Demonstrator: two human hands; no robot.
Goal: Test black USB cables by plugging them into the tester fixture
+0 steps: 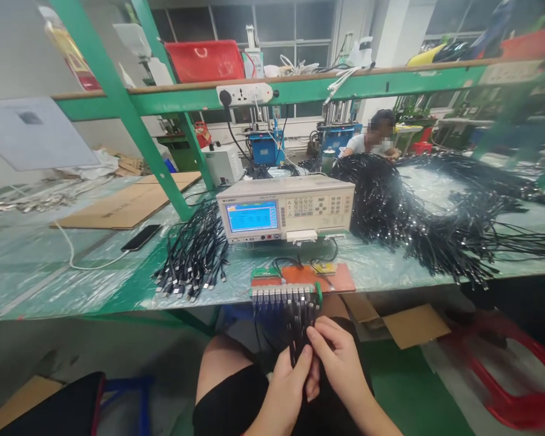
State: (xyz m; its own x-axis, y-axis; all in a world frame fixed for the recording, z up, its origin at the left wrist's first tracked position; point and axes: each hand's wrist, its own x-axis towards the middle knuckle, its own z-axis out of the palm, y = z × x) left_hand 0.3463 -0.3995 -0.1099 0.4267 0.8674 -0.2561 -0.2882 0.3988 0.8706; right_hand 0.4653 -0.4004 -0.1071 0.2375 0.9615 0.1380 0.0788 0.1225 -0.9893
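A bunch of black USB cables (297, 324) is wrapped in my left hand (295, 375), their metal plugs pointing up toward the table edge. Close against it, my right hand (336, 348) pinches at the right side of the same bunch with thumb and fingers. Just beyond the plugs, a row of metal connector sockets (277, 293) lines the front of an orange test board (345, 277). A thin cable hangs down from the row's left end. Behind the board stands a beige bench tester (286, 209) with a lit blue screen, wired to the board.
Piles of black cables lie left (193, 254) and right (390, 206) of the tester. A phone (140, 237) and flat cardboard (127, 203) are farther left. Green shelf posts (149, 151) rise behind. A red stool (504, 369) stands at lower right. A person (367, 142) sits beyond.
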